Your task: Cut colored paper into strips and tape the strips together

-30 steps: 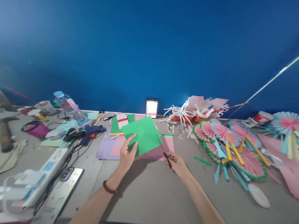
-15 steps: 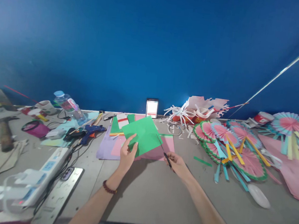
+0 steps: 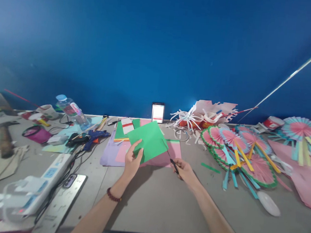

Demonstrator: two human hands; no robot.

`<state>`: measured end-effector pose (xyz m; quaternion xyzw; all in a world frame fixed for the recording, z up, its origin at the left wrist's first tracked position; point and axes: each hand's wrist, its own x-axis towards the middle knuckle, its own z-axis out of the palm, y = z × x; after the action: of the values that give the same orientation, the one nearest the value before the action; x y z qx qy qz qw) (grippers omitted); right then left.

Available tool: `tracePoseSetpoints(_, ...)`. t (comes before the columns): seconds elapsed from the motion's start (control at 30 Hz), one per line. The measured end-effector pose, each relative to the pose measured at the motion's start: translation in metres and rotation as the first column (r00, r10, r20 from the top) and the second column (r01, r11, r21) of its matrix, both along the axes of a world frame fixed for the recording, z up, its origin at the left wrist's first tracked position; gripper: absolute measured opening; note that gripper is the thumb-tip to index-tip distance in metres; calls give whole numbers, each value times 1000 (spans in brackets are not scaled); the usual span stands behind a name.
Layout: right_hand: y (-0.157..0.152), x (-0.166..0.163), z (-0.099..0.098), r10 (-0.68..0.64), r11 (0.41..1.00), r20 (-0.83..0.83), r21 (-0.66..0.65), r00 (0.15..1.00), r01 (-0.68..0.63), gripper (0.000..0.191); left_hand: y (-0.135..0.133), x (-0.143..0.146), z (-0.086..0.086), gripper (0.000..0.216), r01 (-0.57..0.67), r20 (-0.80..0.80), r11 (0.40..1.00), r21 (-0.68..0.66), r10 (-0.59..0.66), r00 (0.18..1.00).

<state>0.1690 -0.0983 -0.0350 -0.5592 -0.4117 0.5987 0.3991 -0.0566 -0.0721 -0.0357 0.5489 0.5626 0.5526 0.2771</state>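
A sheet of green paper (image 3: 150,141) is raised above the table, pinched at its lower left edge by my left hand (image 3: 133,156). My right hand (image 3: 182,169) is closed around the dark handles of a pair of scissors (image 3: 175,166). The thin blades point up and left to the right edge of the green paper, where a narrow strip seems partly cut from the sheet. Beneath the paper lie pink sheets (image 3: 174,155) and a purple sheet (image 3: 107,156). Behind it, a stack of coloured paper (image 3: 121,134) is partly covered.
Pleated paper fans (image 3: 260,167) and a white computer mouse (image 3: 268,203) lie to the right, near a green strip (image 3: 210,168). On the left are a power strip (image 3: 46,184), a phone (image 3: 60,204), a glue gun (image 3: 94,138), a bottle (image 3: 73,111) and a hammer (image 3: 5,138).
At the right edge of the green paper, the narrow strip stands out a little differently beside the blades. Both hands stay almost in the same place.
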Motion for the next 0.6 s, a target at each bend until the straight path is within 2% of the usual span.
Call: tracePoseSetpoints(0.6, 0, 1, 2, 15, 997, -31, -72, 999, -17, 41, -3, 3, 2, 41, 33, -3, 999, 24, -33, 999)
